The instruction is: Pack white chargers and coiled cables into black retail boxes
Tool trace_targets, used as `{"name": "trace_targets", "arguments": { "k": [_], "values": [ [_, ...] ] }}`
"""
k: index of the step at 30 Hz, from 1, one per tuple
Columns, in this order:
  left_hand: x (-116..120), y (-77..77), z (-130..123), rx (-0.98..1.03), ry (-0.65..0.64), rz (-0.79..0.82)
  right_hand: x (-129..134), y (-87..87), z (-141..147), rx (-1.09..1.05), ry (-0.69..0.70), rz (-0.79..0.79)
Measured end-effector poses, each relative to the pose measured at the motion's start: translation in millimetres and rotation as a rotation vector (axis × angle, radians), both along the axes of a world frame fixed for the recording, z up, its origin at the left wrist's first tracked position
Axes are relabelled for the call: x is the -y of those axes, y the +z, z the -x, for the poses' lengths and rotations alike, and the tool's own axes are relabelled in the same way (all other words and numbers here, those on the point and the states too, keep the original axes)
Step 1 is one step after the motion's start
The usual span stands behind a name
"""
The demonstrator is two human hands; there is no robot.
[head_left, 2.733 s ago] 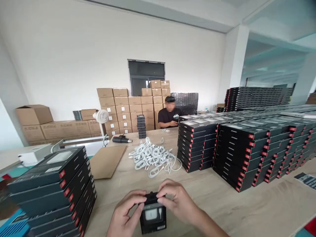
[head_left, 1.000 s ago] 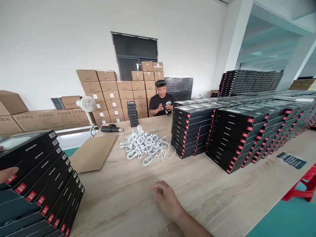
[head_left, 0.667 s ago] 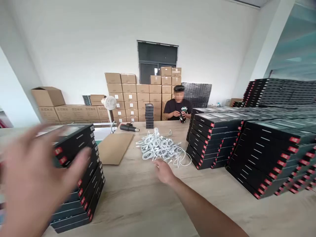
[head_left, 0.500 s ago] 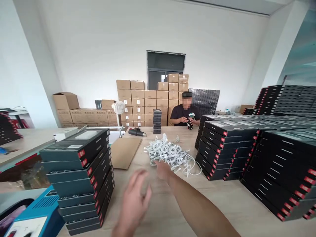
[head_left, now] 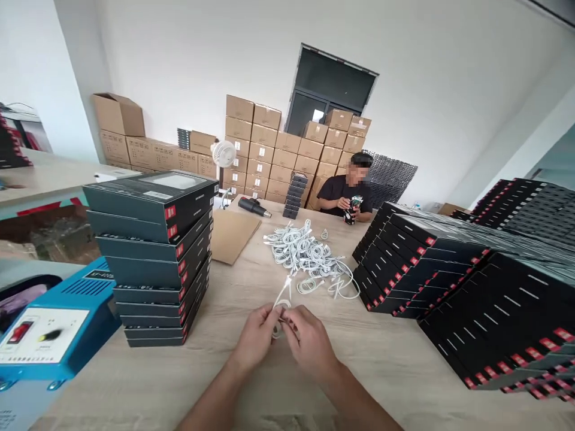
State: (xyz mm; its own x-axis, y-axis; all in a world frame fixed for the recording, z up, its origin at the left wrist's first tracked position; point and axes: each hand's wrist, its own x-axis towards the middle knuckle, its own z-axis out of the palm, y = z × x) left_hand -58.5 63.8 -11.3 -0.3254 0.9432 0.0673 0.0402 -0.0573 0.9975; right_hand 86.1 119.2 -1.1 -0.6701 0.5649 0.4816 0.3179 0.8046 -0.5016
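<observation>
Near the middle of the wooden table [head_left: 224,365], my left hand [head_left: 257,336] and my right hand [head_left: 312,340] meet around a coiled white cable [head_left: 282,304]. Fingers of both hands are closed on it, and its white connector ends stick up beyond them. Just past the hands lies a tangled pile of white cables [head_left: 300,248], with looser loops at its right side. A single small coil [head_left: 324,234] rests apart behind the pile.
Black boxes stand stacked at left [head_left: 188,239] and right [head_left: 386,263]. A blue machine [head_left: 85,317] sits far left. Behind are flat cardboard [head_left: 233,236], a heat gun [head_left: 254,206] and a small box stack [head_left: 295,194]. A seated person [head_left: 345,191] holds a black item across the table.
My right hand has come back from the pile with a white cable. My left hand, open before, has closed on it too. The camera view has tilted.
</observation>
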Motion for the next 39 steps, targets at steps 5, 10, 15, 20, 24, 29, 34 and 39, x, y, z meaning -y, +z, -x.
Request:
{"name": "trace_targets", "arguments": {
  "k": [5,10,15,20,24,29,34,39],
  "values": [
    [5.6,8.5,-17.8,0.096,-0.086,-0.143,6.0,17.0,-20.6,-0.307,-0.174,0.355],
    [9.0,11.0,-24.0,0.039,-0.185,-0.144,-11.4,26.1,-28.2,-0.361,0.024,0.697],
    [0.5,16.7,-28.9,0.333,-0.263,0.039,-29.3,28.2,-33.2,-0.501,0.037,0.803],
    [-17.8,17.5,-42.5,0.573,-0.455,0.250,-53.9,7.8,-39.7,-0.626,0.037,0.904],
    [-27.1,8.5,-46.1,0.558,-0.373,0.225,-67.4,-17.6,-49.2,-0.620,-0.189,0.739],
    [-27.9,5.3,-38.6,0.299,-0.388,0.293,-67.0,-16.3,-65.9,-0.328,-0.312,0.137],
    [-27.8,3.4,-40.0,0.060,-0.393,0.263,-53.5,6.1,-68.6,-0.019,-0.250,-0.076],
    [-30.1,1.9,-44.9,-0.034,-0.204,0.232,-40.8,7.7,-62.9,-0.091,-0.247,0.103]
  ]
}}
